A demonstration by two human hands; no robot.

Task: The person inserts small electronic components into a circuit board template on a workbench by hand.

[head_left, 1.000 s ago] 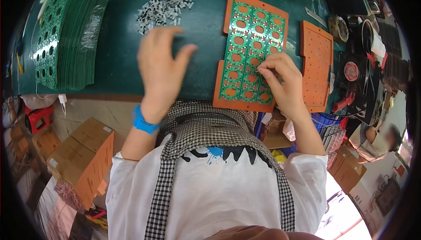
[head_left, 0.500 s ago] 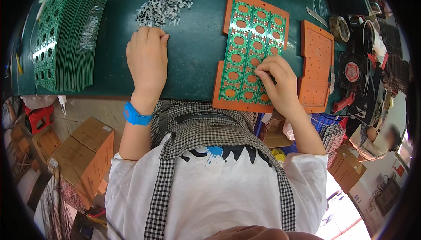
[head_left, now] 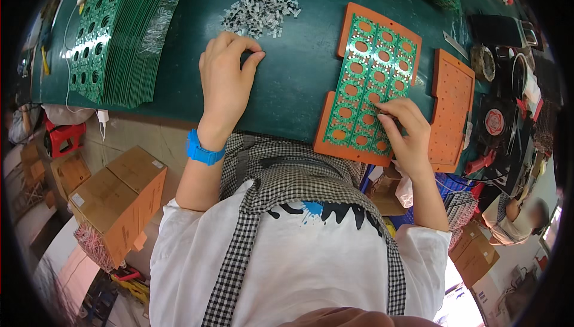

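Note:
My left hand (head_left: pixel 226 82) rests on the dark green table (head_left: pixel 299 82), fingers curled with thumb and forefinger pinched together just below a heap of small grey and white parts (head_left: pixel 260 10); whether a part sits between the fingertips cannot be told. My right hand (head_left: pixel 406 130) presses its pinched fingertips onto the lower right of a green circuit board (head_left: pixel 373 82) with round holes. That board lies on an orange tray (head_left: pixel 353 13).
A thick stack of green circuit boards (head_left: pixel 113 34) lies at the table's left. A second orange tray (head_left: pixel 452 109) sits right of the first. Tools and a fan clutter the right edge. Cardboard boxes (head_left: pixel 116 198) stand on the floor. Another person (head_left: pixel 517 222) is at the lower right.
My left hand went from spread flat on the table to curled and pinched, shifting up toward the heap of parts. My right hand slid slightly down and right on the board.

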